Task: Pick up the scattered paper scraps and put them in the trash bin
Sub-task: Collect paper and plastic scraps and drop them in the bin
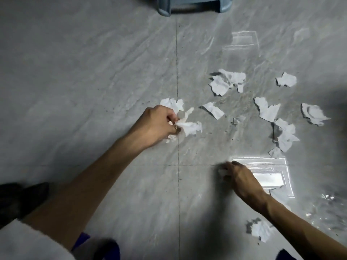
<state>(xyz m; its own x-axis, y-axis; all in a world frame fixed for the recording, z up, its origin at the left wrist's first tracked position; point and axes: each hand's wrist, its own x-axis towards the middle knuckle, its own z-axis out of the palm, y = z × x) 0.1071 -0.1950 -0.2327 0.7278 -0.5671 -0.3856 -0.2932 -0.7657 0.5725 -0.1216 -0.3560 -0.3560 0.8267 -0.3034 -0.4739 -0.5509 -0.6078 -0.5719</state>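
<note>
Mostly the torn white paper scraps [268, 113] lie scattered over the grey tiled floor [93, 72], to the right of its dark grout line. One crumpled bunch [190, 126] is gripped in the left hand [157, 124], its ends sticking out rightward past the clenched fingers. The right hand [239, 177] is blurred; its fingers curl over a small scrap [223, 172], but whether they hold it I cannot tell. A blue-grey stool [164, 10] stands at the far edge.
</note>
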